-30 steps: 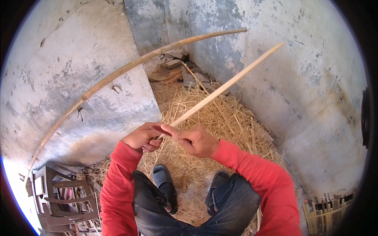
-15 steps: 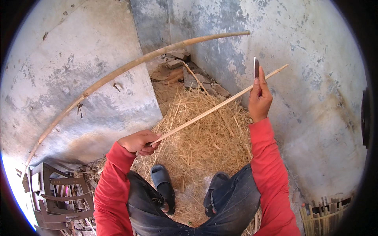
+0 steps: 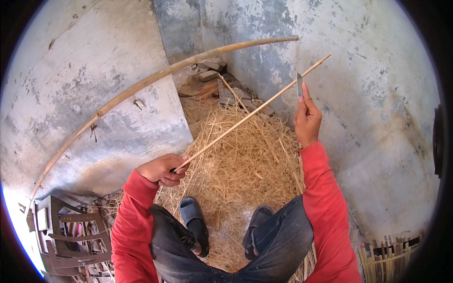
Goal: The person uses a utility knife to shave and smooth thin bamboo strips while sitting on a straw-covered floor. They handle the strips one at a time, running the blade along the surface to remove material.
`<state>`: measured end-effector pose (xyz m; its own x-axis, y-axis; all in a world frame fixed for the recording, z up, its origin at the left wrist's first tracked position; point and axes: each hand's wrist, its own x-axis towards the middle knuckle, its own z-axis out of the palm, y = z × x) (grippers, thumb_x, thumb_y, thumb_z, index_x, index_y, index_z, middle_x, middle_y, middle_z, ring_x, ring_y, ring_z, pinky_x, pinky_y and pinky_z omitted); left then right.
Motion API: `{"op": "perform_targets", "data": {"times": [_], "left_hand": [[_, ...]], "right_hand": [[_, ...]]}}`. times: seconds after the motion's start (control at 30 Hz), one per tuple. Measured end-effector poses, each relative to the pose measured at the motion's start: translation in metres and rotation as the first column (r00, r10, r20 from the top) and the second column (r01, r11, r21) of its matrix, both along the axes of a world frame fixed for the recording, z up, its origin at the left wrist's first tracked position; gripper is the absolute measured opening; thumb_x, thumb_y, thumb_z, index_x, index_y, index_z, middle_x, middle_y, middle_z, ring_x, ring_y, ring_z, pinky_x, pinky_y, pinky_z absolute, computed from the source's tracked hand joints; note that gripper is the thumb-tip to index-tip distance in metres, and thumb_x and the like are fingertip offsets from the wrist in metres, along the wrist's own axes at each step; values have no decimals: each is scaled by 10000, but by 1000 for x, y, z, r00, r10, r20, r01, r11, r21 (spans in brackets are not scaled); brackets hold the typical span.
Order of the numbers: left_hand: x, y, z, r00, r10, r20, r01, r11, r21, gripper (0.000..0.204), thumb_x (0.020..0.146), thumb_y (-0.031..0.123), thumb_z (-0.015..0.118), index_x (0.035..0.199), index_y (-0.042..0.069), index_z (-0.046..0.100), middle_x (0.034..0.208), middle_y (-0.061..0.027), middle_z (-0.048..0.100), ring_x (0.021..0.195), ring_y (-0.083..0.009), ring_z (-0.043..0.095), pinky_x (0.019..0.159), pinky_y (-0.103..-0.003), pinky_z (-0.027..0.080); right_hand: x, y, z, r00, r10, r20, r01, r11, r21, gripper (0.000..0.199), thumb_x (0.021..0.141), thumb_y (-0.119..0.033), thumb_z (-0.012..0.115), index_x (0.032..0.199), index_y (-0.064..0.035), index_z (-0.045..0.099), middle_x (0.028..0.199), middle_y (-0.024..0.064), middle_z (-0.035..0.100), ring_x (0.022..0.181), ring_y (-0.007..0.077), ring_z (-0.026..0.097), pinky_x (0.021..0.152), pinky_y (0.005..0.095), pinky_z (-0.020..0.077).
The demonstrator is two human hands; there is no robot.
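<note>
A long, thin, pale bamboo stick [image 3: 245, 119] slants up from lower left to upper right across the middle. Closed around its near end is my left hand [image 3: 163, 169]. My right hand [image 3: 307, 123] grips a knife [image 3: 299, 86] with its blade pointing up. Toward the stick's far end, the blade crosses it in this view; whether the edge touches the wood I cannot tell. The knife's handle is hidden in my fingers.
Straw-like shavings [image 3: 245, 160] cover the floor between my sandalled feet. A long bamboo pole [image 3: 141, 84] arches across the left. Bricks [image 3: 207, 75] lie in the corner between weathered walls. A dark wooden frame [image 3: 78, 236] is at lower left, upright slats [image 3: 389, 260] at lower right.
The stick's far end has swung up and to the left. My right hand has shifted slightly left, and the knife has dropped a little so its blade now overlaps the stick.
</note>
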<state>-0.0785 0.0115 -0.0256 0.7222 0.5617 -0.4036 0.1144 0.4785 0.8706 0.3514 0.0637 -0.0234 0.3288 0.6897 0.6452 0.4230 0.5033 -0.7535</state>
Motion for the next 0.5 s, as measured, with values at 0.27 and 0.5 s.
{"op": "perform_targets", "data": {"times": [0.27,0.5], "left_hand": [[-2,-3,8,996,86,37,-86,996,-2,451,1119,412,427,759,141,452,537,95,311,422,-15,245,370,-215,184],[4,-1,9,999,44,18,-44,999,12,460,1123,415,426,761,132,453,538,94,308,423,-19,242,374,-220,184]], "right_hand": [[-48,-28,2,921,264,286,-259,964,-55,431,1049,-54,556,1476,-108,581,1179,118,737,726,55,526,668,225,465],[-24,-12,13,988,36,148,-48,996,76,419,1058,-67,543,1475,-77,572,990,-26,720,616,19,441,581,231,431]]}}
